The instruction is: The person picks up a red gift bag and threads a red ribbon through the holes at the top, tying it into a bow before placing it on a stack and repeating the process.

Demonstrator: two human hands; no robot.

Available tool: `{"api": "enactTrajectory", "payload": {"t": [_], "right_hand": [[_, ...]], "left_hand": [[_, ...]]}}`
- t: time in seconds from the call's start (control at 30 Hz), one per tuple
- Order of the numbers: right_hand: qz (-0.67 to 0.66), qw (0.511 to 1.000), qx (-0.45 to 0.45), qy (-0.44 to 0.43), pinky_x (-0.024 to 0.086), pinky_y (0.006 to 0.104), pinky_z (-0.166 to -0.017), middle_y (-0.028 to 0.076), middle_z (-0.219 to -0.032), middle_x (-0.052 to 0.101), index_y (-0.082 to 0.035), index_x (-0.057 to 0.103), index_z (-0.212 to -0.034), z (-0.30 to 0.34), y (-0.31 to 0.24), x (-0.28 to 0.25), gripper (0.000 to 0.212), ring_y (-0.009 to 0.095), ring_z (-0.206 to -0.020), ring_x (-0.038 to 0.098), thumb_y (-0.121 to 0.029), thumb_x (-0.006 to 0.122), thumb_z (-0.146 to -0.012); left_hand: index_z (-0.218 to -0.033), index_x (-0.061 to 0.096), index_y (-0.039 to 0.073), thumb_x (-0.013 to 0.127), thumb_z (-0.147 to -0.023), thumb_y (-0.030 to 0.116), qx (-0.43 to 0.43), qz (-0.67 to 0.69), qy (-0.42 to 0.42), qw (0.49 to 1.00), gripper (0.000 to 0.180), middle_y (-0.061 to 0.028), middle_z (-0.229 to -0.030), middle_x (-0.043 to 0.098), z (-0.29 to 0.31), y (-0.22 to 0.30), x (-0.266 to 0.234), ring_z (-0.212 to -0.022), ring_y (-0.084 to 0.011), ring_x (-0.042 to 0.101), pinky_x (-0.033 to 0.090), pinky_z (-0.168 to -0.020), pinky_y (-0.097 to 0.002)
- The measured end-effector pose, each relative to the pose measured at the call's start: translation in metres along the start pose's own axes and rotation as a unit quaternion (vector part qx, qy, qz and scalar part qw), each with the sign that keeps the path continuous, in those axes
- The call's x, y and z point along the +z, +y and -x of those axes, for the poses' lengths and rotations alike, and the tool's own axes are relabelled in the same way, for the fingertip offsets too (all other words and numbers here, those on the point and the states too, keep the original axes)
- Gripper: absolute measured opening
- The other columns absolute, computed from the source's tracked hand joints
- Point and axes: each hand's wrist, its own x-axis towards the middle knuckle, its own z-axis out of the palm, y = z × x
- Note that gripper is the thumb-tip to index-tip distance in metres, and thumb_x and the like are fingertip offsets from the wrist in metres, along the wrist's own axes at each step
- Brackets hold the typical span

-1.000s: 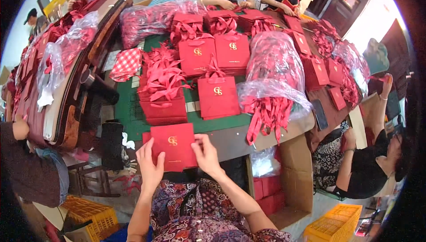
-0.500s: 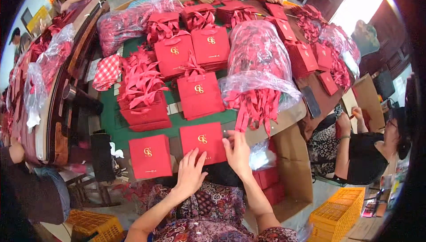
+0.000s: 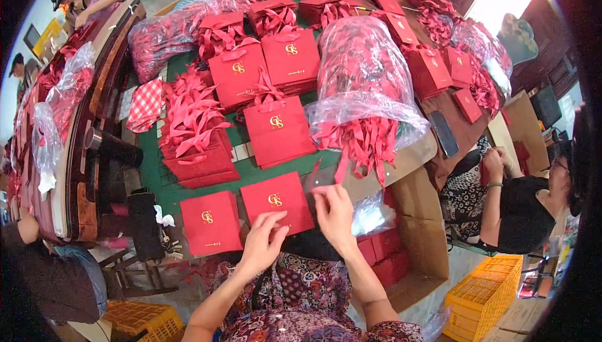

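Observation:
A flat red paper gift bag (image 3: 279, 199) with gold print lies in front of me at the table's near edge. My left hand (image 3: 263, 242) is at its lower right corner, fingers loosely curved and thumb apart, gripping nothing. Beside the bag's right edge, my right hand (image 3: 334, 213) has its thumb and forefinger brought together at a thin red ribbon (image 3: 316, 171), which stands up from the fingertips. Whether that ribbon belongs to this bag I cannot tell. To the left lies a similar stack of red bags (image 3: 211, 223).
Beyond my hands stand stacked red bags (image 3: 279, 130), a ribbon-topped pile (image 3: 197, 129) and a clear plastic sack (image 3: 364, 66) full of red bags. A cardboard box (image 3: 421, 229) is at my right, near a yellow crate (image 3: 483, 298). Other people sit around the table.
My right hand has come off the bag's right edge, its finger and thumb closing at a ribbon. The left hand has slid toward the bag's lower right corner, fingers curling.

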Motion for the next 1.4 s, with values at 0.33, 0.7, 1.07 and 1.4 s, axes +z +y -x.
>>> {"api": "enactTrajectory", "payload": {"t": [0.33, 0.7, 1.07, 1.4], "right_hand": [[-0.122, 0.977, -0.104, -0.141, 0.053, 0.0403, -0.078, 0.012, -0.095, 0.060, -0.006, 0.063, -0.100, 0.047, -0.039, 0.011, 0.014, 0.032, -0.090, 0.064, -0.005, 0.068, -0.087], [0.032, 0.999, 0.035, -0.021, 0.050, 0.0451, -0.068, 0.015, -0.088, 0.062, -0.006, 0.062, -0.098, 0.004, -0.003, -0.007, 0.013, 0.036, -0.078, 0.063, -0.016, 0.068, -0.092], [0.141, 0.988, 0.058, 0.022, 0.049, 0.0476, -0.069, 0.016, -0.087, 0.059, -0.005, 0.056, -0.093, -0.020, 0.040, 0.003, 0.014, 0.038, -0.080, 0.061, -0.011, 0.068, -0.089], [-0.079, 0.997, -0.009, -0.021, 0.054, 0.0396, -0.072, 0.013, -0.088, 0.066, -0.005, 0.064, -0.099, -0.024, 0.002, 0.006, 0.014, 0.032, -0.081, 0.067, -0.009, 0.070, -0.087]], "left_hand": [[-0.140, 0.048, 0.003, 0.053, -0.104, 0.028, -0.241, 0.514, -0.096, 0.818, 0.045, -0.0156, -0.126, 0.062, -0.053, -0.008, 0.007, -0.117, -0.0275, 0.062, 0.053, -0.096, -0.0388], [-0.135, 0.050, 0.005, 0.059, -0.100, 0.010, -0.119, 0.315, 0.023, 0.941, 0.037, -0.0080, -0.111, 0.066, -0.057, -0.021, -0.015, -0.092, -0.0126, 0.065, 0.057, -0.072, -0.0280], [-0.132, 0.054, 0.002, 0.075, -0.081, 0.019, 0.074, -0.298, 0.075, 0.949, 0.057, -0.0213, -0.126, 0.052, -0.054, -0.015, -0.025, -0.113, -0.0397, 0.051, 0.047, -0.094, -0.0469], [-0.129, 0.059, 0.002, 0.078, -0.078, 0.030, 0.109, -0.369, 0.055, 0.921, 0.062, -0.0142, -0.121, 0.058, -0.074, -0.020, -0.021, -0.113, -0.0324, 0.050, 0.040, -0.094, -0.0445]]}}
